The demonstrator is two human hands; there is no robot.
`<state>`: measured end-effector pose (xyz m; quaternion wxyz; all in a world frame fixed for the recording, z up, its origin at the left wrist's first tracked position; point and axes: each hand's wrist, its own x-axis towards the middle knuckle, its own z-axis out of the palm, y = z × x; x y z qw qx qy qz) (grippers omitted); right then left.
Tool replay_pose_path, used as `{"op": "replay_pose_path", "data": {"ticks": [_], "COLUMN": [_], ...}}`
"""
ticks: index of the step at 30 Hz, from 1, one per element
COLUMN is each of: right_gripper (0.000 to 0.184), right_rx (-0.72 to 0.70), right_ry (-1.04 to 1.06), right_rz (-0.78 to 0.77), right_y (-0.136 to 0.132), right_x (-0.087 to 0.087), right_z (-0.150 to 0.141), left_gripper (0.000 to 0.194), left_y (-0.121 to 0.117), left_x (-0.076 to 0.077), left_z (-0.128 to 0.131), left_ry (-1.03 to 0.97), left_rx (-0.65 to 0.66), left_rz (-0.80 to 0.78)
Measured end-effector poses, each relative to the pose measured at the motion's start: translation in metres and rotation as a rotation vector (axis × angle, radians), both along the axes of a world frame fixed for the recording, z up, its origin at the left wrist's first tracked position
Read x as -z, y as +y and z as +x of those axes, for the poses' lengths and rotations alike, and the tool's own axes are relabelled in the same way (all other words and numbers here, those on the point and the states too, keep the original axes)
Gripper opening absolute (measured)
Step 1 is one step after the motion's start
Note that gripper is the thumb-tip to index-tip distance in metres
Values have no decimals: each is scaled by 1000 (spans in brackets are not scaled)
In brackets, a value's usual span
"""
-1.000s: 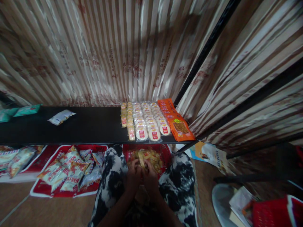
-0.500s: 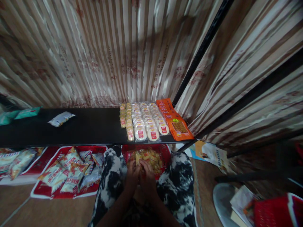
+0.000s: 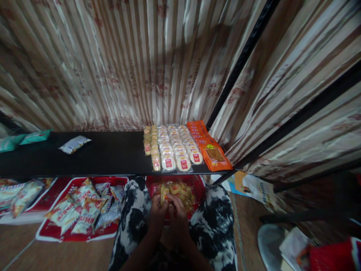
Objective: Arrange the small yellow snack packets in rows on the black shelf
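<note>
Between my knees, my left hand [image 3: 158,207] and my right hand [image 3: 176,207] meet over a red basket [image 3: 199,184]. My left hand is closed on a small yellow snack in clear wrapping [image 3: 164,193], which stands up from the fingers. The fingers of my right hand are closed against the lower end of the same snack, where a bit of orange shows. In the basket lie more yellow wrapped snacks [image 3: 183,192]. On the black shelf [image 3: 118,154] beyond, rows of round white wrapped crackers [image 3: 183,162] sit beside rows of yellow wrapped snacks [image 3: 155,161].
An orange bag [image 3: 216,152] lies at the shelf's right end, a white packet [image 3: 75,144] and green packets [image 3: 35,136] to the left. A red basket of snack bags [image 3: 84,207] stands on the floor at left. Black metal posts [image 3: 242,79] and a grey stool [image 3: 269,244] are at right.
My hands stay together over the basket and have shifted their hold on the snack, with the right fingers now closer against it. The view has tilted slightly.
</note>
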<state>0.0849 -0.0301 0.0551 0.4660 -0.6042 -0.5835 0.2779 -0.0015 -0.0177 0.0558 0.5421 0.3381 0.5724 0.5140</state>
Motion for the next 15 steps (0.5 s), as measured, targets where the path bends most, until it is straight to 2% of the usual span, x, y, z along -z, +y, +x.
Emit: {"op": "replay_pose_path", "data": {"ticks": [8,15], "right_gripper": [29,31], "right_rx": [-73,-188], "right_ry": [9,-21], "right_rz": [50,138], "right_y": [4,21], "right_x": [-18,-31], "right_z": [-11,-27], "left_gripper": [27,41], "left_y": [-3,9], "left_x": [-27,-30], "left_z": [-9,-26], "left_ry": [35,29], "left_rx": [-88,-180], "left_rz": [51,40]}}
